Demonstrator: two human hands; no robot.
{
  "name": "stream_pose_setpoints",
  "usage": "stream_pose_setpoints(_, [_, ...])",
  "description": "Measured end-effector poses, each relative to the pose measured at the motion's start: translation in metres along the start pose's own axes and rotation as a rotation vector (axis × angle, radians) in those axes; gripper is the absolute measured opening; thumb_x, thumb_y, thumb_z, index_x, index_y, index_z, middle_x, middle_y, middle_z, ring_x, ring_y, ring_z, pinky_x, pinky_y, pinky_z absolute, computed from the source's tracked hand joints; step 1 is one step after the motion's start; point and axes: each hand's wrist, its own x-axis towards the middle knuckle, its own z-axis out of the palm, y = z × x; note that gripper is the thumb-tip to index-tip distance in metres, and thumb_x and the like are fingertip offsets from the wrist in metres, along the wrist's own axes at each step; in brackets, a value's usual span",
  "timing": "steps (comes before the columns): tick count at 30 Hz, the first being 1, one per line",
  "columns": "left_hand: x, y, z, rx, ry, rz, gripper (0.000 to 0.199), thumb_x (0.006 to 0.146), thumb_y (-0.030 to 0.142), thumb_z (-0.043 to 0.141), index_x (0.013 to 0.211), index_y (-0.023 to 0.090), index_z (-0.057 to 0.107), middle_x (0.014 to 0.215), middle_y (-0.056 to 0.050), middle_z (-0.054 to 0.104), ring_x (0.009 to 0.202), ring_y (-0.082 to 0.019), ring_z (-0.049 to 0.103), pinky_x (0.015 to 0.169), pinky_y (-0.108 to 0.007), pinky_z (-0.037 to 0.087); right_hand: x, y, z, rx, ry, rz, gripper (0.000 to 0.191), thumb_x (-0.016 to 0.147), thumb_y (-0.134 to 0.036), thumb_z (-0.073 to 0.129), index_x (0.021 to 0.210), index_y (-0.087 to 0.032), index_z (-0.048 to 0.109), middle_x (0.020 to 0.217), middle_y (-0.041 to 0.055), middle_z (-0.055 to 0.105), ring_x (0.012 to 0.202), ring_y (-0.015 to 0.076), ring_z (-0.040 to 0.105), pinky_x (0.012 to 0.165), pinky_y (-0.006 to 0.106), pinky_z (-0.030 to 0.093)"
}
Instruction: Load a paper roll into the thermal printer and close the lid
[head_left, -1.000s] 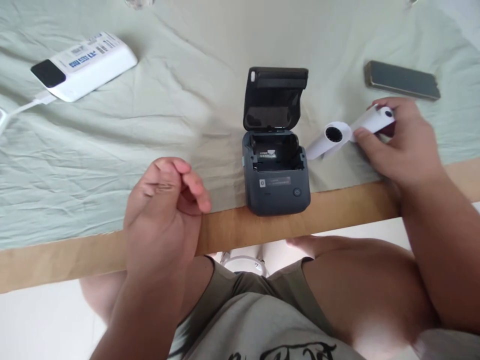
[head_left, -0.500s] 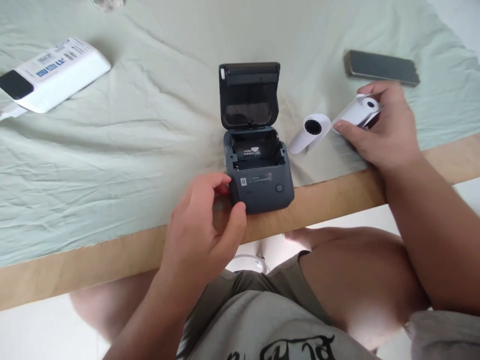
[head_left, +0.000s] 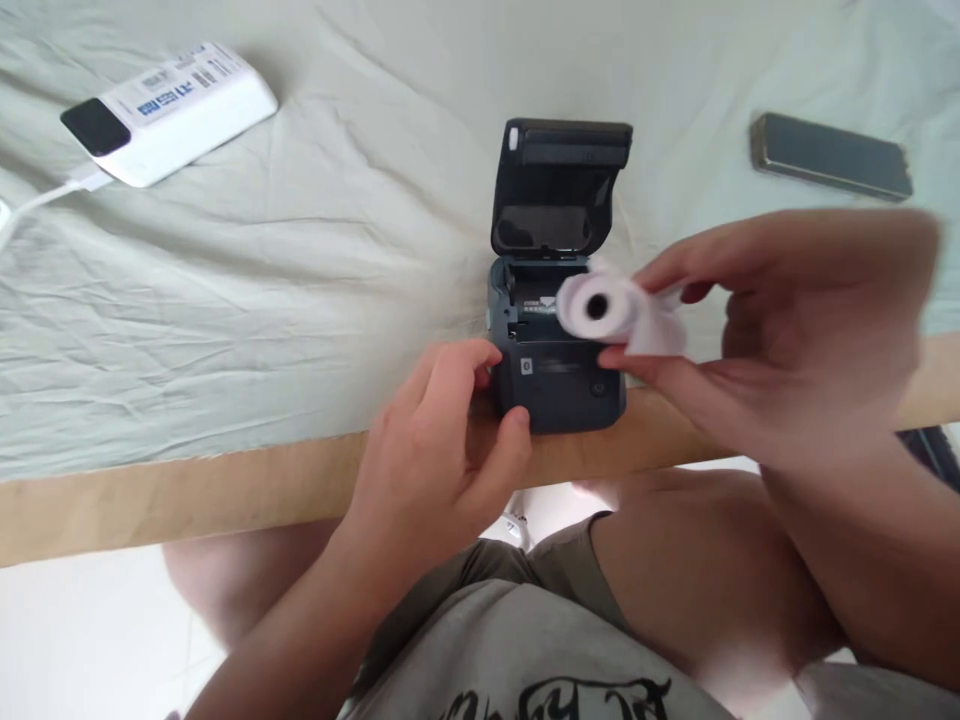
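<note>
A small dark label printer [head_left: 559, 395] stands near the front edge of the table with its lid [head_left: 555, 190] tipped up and its paper bay showing. My left hand [head_left: 442, 430] grips its left front corner, forefinger at the side and thumb at the front. Between the fingers and thumb of my right hand [head_left: 780, 330], which is blurred by motion, is a white paper roll [head_left: 598, 305] with a dark core hole. This roll hangs over the right part of the bay and hides it. Whether a second roll lies behind my right hand, I cannot tell.
A white power bank [head_left: 187, 120] with a black display lies at the back left, a white cable [head_left: 49, 195] plugged into it. At the back right rests a dark phone-like slab [head_left: 832, 155]. Pale green cloth [head_left: 337, 220] covers the table behind its bare wooden edge [head_left: 247, 490].
My right hand has carried the paper roll leftward from the cloth to above the printer's bay. My left hand keeps its grip on the printer. The camera view has shifted slightly.
</note>
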Motion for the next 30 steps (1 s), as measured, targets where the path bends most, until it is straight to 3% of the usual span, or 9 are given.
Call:
stream_pose_setpoints(2, [0.001, -0.001, -0.001, 0.014, -0.003, 0.019, 0.022, 0.111, 0.021, 0.061, 0.132, 0.026, 0.063, 0.117, -0.002, 0.084, 0.103, -0.023, 0.084, 0.083, -0.035, 0.064, 0.009, -0.008, 0.01, -0.023, -0.041, -0.079, 0.017, 0.11, -0.033, 0.089, 0.121, -0.03, 0.077, 0.119, -0.0066, 0.089, 0.105, 0.0149, 0.089, 0.088, 0.034, 0.076])
stream_pose_setpoints(5, [0.001, -0.001, -0.001, 0.017, -0.019, 0.035, 0.022, 0.11, 0.021, 0.059, 0.131, 0.025, 0.063, 0.115, -0.003, 0.084, 0.101, -0.023, 0.084, 0.084, -0.035, 0.065, 0.019, -0.006, 0.017, -0.087, -0.051, -0.133, 0.018, 0.11, -0.02, 0.086, 0.118, -0.029, 0.073, 0.125, -0.008, 0.09, 0.108, 0.0157, 0.091, 0.089, 0.035, 0.077])
stream_pose_setpoints(9, [0.001, -0.001, 0.0, -0.01, -0.032, 0.031, 0.023, 0.108, 0.023, 0.058, 0.13, 0.025, 0.063, 0.113, -0.004, 0.084, 0.096, -0.023, 0.083, 0.081, -0.037, 0.065, 0.026, 0.004, 0.016, -0.17, -0.094, -0.141, 0.018, 0.109, -0.02, 0.087, 0.118, -0.03, 0.076, 0.131, -0.0049, 0.091, 0.112, 0.0221, 0.093, 0.085, 0.039, 0.078])
stream_pose_setpoints(13, [0.002, -0.001, 0.001, -0.03, -0.025, 0.011, 0.024, 0.107, 0.024, 0.058, 0.13, 0.026, 0.064, 0.114, -0.004, 0.085, 0.095, -0.025, 0.083, 0.079, -0.039, 0.064, 0.028, -0.002, 0.018, -0.121, -0.136, -0.1, 0.013, 0.111, -0.017, 0.083, 0.117, -0.028, 0.079, 0.13, -0.0051, 0.092, 0.112, 0.0183, 0.093, 0.087, 0.032, 0.079])
stream_pose_setpoints(15, [0.002, -0.002, 0.001, -0.039, -0.021, 0.01, 0.024, 0.106, 0.024, 0.058, 0.129, 0.027, 0.063, 0.113, -0.004, 0.085, 0.094, -0.025, 0.082, 0.079, -0.039, 0.063, 0.028, -0.008, 0.022, -0.093, -0.066, -0.048, 0.008, 0.111, -0.022, 0.085, 0.111, -0.026, 0.078, 0.125, -0.004, 0.093, 0.11, 0.0197, 0.093, 0.081, 0.033, 0.077])
stream_pose_setpoints(19, [0.002, -0.003, 0.0, -0.058, -0.034, 0.017, 0.025, 0.106, 0.025, 0.061, 0.13, 0.028, 0.064, 0.111, -0.004, 0.084, 0.093, -0.026, 0.082, 0.078, -0.04, 0.063, 0.026, -0.013, 0.027, -0.029, 0.086, -0.026, 0.016, 0.106, -0.026, 0.09, 0.1, -0.025, 0.075, 0.116, -0.0019, 0.092, 0.106, 0.022, 0.093, 0.076, 0.035, 0.073])
stream_pose_setpoints(22, [0.001, -0.004, 0.0, -0.063, -0.039, 0.017, 0.025, 0.106, 0.026, 0.062, 0.131, 0.028, 0.064, 0.113, -0.004, 0.085, 0.096, -0.026, 0.082, 0.08, -0.04, 0.063, 0.027, -0.005, 0.028, -0.068, 0.008, -0.101, 0.014, 0.107, -0.021, 0.085, 0.102, -0.025, 0.073, 0.12, -0.0022, 0.092, 0.108, 0.0203, 0.093, 0.08, 0.033, 0.075])
stream_pose_setpoints(26, [0.001, -0.004, 0.0, -0.074, -0.033, 0.004, 0.026, 0.106, 0.025, 0.062, 0.132, 0.027, 0.065, 0.114, -0.005, 0.084, 0.097, -0.027, 0.083, 0.081, -0.041, 0.064, 0.029, 0.004, 0.029, -0.075, 0.036, -0.138, 0.014, 0.108, -0.021, 0.083, 0.102, -0.025, 0.071, 0.118, -0.0014, 0.092, 0.105, 0.0194, 0.093, 0.082, 0.031, 0.075])
stream_pose_setpoints(30, [0.001, -0.003, 0.002, -0.066, -0.03, 0.002, 0.025, 0.106, 0.026, 0.061, 0.13, 0.026, 0.065, 0.113, -0.005, 0.085, 0.095, -0.027, 0.083, 0.08, -0.04, 0.064, 0.031, 0.004, 0.029, -0.083, -0.028, -0.162, 0.018, 0.105, -0.02, 0.084, 0.102, -0.026, 0.068, 0.118, -0.0047, 0.092, 0.103, 0.0192, 0.092, 0.081, 0.032, 0.073])
